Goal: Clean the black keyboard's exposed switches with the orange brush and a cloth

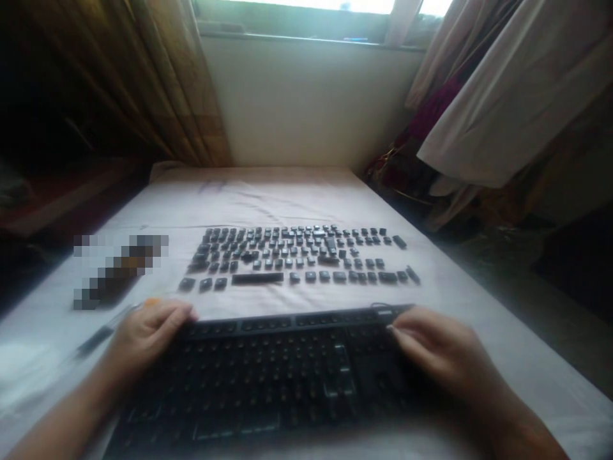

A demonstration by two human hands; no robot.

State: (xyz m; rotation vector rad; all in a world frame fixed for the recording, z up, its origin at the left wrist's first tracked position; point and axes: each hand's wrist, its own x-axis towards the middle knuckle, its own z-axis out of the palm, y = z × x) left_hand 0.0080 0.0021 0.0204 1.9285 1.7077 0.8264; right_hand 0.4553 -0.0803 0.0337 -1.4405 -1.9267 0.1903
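A black keyboard point(268, 370) with most keycaps off lies across the near part of the view, its bare key posts showing. A row of small keys still runs along its far edge. My left hand point(156, 326) is closed on the far left corner, thumb on top. At the far right corner, my right hand point(435, 338) grips the other end the same way. Beyond the keyboard, loose black keycaps point(278, 243) are laid out in rows on the sheet. The long spacebar keycap point(257, 278) lies in the nearest row.
A pale sheet point(268, 198) covers the table. To the left lie a blurred-out dark item point(119, 271) and a tool with a dark end point(96, 338). White material point(29, 377) sits at the left edge. A curtain point(158, 83) and hanging cloth point(498, 115) flank the window wall.
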